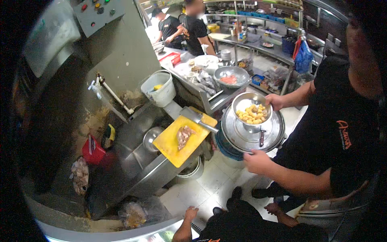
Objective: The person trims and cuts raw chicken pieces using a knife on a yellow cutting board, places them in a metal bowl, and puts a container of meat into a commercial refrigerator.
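My left hand [191, 213] hangs low beside the sink counter, over the tiled floor. My right hand [273, 208] is low by my body, near a co-worker's legs. Both hands are small in view; I see nothing held in either. Before me a yellow cutting board [168, 144] bridges the steel sink's edge. A piece of raw meat [184, 136] lies on it. A cleaver [196, 117] rests across its far end, the handle jutting over the side. To the right, a co-worker's hand [274, 101] grips a steel bowl of yellowish chunks [253, 114].
A large round metal lid [232, 137] bearing a knife [261, 138] tops a blue bin [222, 140]. Left stand a red container [93, 151] and a bag of meat [80, 175]. Farther off are a white bucket [160, 90], a colander [232, 75] and two other people.
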Tool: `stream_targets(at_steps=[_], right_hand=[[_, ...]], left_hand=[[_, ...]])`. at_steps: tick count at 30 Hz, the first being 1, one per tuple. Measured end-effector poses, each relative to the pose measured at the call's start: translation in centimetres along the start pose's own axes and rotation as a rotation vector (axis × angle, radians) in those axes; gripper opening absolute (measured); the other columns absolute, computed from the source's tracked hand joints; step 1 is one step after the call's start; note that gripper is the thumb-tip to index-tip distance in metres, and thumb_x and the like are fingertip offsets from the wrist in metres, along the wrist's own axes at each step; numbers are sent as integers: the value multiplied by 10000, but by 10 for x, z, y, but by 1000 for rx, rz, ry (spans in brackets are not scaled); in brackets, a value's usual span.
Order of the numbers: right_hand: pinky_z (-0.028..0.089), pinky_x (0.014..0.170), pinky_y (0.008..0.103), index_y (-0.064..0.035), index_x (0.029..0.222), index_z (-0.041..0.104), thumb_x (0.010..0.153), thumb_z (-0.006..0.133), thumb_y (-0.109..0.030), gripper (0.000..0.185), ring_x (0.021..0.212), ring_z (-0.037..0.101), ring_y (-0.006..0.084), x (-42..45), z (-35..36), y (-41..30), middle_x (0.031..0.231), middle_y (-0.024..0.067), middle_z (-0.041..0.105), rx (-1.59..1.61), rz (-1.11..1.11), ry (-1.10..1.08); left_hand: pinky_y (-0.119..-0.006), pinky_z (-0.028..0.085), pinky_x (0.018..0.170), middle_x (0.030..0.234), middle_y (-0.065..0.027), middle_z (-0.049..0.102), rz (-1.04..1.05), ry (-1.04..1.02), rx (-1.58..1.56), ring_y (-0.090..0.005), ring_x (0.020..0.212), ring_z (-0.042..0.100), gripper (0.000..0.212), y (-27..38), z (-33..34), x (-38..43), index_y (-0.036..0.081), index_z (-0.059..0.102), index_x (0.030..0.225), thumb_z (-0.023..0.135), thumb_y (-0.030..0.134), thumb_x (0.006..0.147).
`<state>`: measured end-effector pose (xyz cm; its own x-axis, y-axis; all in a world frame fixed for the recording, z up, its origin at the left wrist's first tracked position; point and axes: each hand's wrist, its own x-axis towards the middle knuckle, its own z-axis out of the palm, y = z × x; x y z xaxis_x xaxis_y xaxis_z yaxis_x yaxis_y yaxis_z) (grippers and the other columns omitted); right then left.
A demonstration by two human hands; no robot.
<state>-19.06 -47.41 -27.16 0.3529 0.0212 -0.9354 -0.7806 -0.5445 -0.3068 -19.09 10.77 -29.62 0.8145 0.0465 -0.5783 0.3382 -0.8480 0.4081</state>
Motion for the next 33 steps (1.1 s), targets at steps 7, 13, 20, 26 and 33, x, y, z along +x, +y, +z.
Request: stream_targets(at_steps=[7,13,20,26,33], right_hand=[[452,386,279,-56,741,633,754,672,-291,239,451,568,155,-71,27,59,575,49,568,286,-186,211],[482,438,311,-84,814,673,766,643,-245,171,458,568,168,-42,7,103,606,96,591,184,-306,98],[452,467,263,-13,953,616,777,621,-296,332,613,612,159,-112,-42,69,750,109,630,118,-376,383],[476,463,310,-24,913,635,783,628,-293,300,523,579,191,-81,-53,222,652,102,616,-188,1,289],[483,506,357,-42,587,633,799,531,-448,470,476,574,211,-68,-12,287,564,106,601,-39,-41,277]], left_hand=[[-401,404,921,1215,-166,493,250,-486,579,-303,1123,474,492,14,17,-35,113,516,1182,523,411,791],[-379,358,971,1235,-138,481,34,-98,253,-307,1160,439,477,-10,47,-34,131,500,1203,430,442,847],[-401,449,846,1023,-98,624,-59,-145,494,-275,917,603,333,22,125,-80,155,614,1011,423,356,826],[-373,447,816,928,-84,652,509,-17,680,-247,938,595,355,59,171,-94,190,635,969,351,352,831],[-357,461,813,1015,-81,627,86,-157,570,-232,962,586,304,66,135,-98,175,655,932,435,335,797]])
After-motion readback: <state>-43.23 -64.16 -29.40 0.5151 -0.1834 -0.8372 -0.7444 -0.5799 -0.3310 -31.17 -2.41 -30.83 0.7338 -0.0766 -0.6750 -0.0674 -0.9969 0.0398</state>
